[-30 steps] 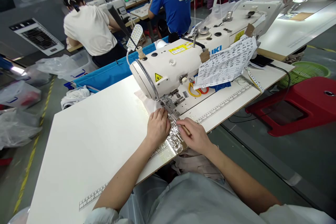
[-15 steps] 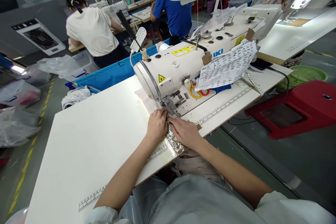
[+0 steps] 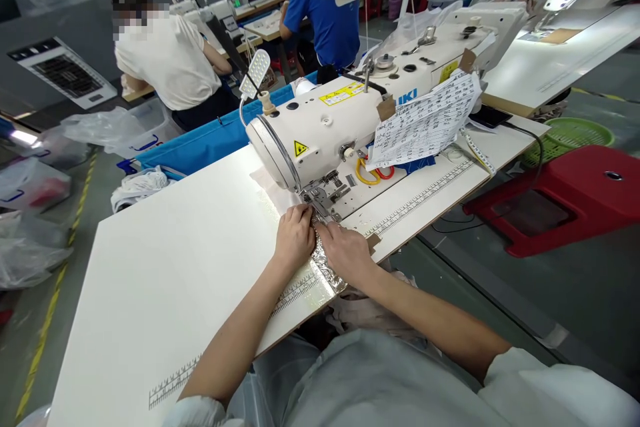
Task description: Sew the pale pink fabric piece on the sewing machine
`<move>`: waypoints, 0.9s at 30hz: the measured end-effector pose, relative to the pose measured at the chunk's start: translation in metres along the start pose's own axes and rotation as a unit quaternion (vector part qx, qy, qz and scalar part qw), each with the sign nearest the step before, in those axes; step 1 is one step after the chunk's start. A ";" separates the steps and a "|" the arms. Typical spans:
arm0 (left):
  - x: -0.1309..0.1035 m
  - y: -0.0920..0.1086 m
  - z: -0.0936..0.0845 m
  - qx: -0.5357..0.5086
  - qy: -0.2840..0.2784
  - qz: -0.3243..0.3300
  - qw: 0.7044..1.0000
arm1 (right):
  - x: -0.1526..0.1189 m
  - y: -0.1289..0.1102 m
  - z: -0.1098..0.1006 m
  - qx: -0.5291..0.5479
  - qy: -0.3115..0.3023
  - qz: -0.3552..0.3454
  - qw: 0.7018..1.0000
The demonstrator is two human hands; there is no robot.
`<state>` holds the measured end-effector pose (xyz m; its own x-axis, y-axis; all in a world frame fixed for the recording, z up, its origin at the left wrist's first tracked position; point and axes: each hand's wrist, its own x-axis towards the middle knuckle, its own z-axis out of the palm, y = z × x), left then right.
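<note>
A white sewing machine [image 3: 330, 127] stands on the white table [image 3: 175, 267]. A strip of shiny sequined fabric [image 3: 327, 267] runs from the table's front edge up to the presser foot [image 3: 320, 203]. My left hand [image 3: 295, 235] presses flat on the strip's left side, fingertips at the foot. My right hand [image 3: 346, 252] lies flat on its right side, close against the left hand. Pale fabric [image 3: 370, 310] hangs off the table edge into my lap.
Scissors with yellow and red handles [image 3: 373, 173] and a printed paper sheet [image 3: 425, 123] lie right of the machine. A red stool [image 3: 565, 197] and green basket [image 3: 575, 133] stand to the right. Two people sit at tables behind; plastic bags [image 3: 30, 247] lie at left.
My right hand has moved forward and left along the sequined strip, from pinching its edge to lying flat beside the left hand near the presser foot.
</note>
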<state>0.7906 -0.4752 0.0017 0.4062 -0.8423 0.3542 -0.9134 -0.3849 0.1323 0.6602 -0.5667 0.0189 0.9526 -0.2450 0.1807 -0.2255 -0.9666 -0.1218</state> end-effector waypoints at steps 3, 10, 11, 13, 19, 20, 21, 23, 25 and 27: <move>0.001 -0.005 0.001 -0.009 0.010 0.001 1.000 | 0.007 -0.008 -0.004 0.004 -0.011 0.015 1.000; 0.003 -0.016 0.001 -0.021 0.003 -0.013 1.000 | 0.007 -0.008 -0.001 0.014 -0.002 0.013 1.000; 0.003 -0.018 0.001 -0.027 0.001 -0.017 1.000 | 0.003 -0.005 0.001 0.017 0.012 0.005 1.000; 0.004 -0.021 0.002 -0.041 0.002 -0.022 0.999 | -0.005 0.007 0.002 0.034 0.048 -0.008 0.998; 0.024 -0.041 0.006 -0.036 0.003 -0.035 0.999 | 0.005 0.058 0.002 0.064 0.124 0.011 0.990; 0.030 -0.045 0.007 -0.029 0.000 -0.038 0.999 | 0.011 0.066 0.003 0.056 0.124 0.013 0.991; 0.035 -0.049 0.007 -0.022 -0.004 -0.040 0.999 | 0.016 0.072 0.003 0.047 0.122 0.014 0.991; 0.044 -0.056 0.009 -0.009 -0.010 -0.042 0.999 | 0.024 0.083 0.005 0.042 0.116 0.006 0.992; 0.049 -0.060 0.010 0.004 -0.010 -0.042 0.999 | 0.027 0.092 0.006 0.060 0.124 -0.002 0.990; 0.050 -0.061 0.011 0.016 -0.002 -0.041 0.999 | 0.027 0.100 0.006 0.075 0.148 0.021 0.986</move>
<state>0.8670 -0.4981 0.0008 0.4797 -0.8091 0.3395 -0.8760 -0.4642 0.1314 0.6644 -0.6696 0.0052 0.8361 -0.3178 0.4471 -0.2098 -0.9384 -0.2746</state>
